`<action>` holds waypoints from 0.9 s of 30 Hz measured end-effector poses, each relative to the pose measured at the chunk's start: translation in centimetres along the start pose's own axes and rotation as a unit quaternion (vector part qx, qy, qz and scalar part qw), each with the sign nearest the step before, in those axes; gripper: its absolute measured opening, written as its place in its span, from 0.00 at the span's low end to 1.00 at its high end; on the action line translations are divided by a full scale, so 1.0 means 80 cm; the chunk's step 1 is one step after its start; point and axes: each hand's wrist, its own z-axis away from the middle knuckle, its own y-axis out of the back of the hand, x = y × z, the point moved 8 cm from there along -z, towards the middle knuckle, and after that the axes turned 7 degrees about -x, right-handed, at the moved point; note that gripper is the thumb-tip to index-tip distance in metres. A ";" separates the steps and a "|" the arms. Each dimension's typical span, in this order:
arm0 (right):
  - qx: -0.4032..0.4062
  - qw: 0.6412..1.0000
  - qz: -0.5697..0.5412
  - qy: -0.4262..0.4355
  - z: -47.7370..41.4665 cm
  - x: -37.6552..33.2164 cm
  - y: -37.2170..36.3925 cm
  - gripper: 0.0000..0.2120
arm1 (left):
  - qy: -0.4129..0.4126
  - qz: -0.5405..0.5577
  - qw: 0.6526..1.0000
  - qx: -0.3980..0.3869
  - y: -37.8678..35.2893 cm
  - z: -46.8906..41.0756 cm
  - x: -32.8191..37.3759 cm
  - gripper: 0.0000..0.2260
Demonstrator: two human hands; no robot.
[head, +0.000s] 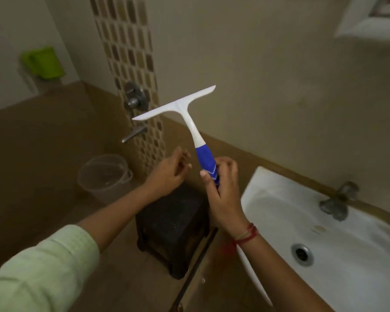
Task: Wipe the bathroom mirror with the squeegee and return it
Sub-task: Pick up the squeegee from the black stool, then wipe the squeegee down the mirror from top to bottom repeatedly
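Note:
The squeegee (pixel 189 113) has a white T-shaped blade and a blue handle. It stands upright in mid-air, blade tilted up to the right, in front of the beige wall. My right hand (pixel 223 183) grips the lower end of the blue handle. My left hand (pixel 169 174) hovers just to the left of the handle, fingers apart, holding nothing. A white frame edge, perhaps the mirror (pixel 369 16), shows at the top right corner, blurred.
A white washbasin (pixel 279 199) with a metal tap (pixel 338 201) sits at the right. Below my hands stands a dark stool (pixel 173 230). A clear bucket (pixel 104 176) stands under the wall tap (pixel 134 134). A green mug (pixel 43 61) hangs at the far left.

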 end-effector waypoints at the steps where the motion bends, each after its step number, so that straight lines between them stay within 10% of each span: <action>1: 0.010 1.000 -0.009 0.008 0.002 -0.013 0.024 0.12 | -0.021 0.013 1.000 0.003 0.001 -0.010 0.031 0.08; 15: 0.244 0.950 0.012 0.194 0.083 -0.157 0.341 0.19 | -0.339 -0.016 0.923 0.183 0.046 -0.092 0.408 0.12; 27: 0.327 0.892 0.113 0.292 0.007 -0.271 0.460 0.23 | -0.422 -0.084 0.841 0.329 0.197 -0.188 0.558 0.09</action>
